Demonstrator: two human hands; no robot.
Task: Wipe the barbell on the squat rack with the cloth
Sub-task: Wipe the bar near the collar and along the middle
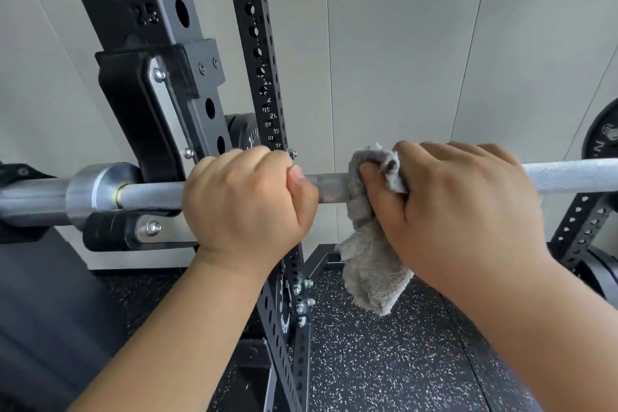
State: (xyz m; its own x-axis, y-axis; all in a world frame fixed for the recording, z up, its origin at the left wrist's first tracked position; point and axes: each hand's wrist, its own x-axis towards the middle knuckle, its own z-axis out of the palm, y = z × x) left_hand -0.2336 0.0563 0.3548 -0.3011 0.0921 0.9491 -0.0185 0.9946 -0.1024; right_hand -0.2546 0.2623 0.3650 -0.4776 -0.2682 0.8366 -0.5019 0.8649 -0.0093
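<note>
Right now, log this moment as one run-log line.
left hand: gripping barbell bare | right hand: gray cloth wrapped on shaft | barbell: on squat rack

Squat rack upright (267, 84) numbered 18 to 20.

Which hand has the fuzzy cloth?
The right hand. It presses the grey cloth around the barbell; the left hand grips bare bar.

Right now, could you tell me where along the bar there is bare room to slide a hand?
The barbell is bare to the right of the right hand, out towards the black plate. Only a short gap separates the cloth from the left hand. Left of that it is crowded: rack hook, then collar.
</note>
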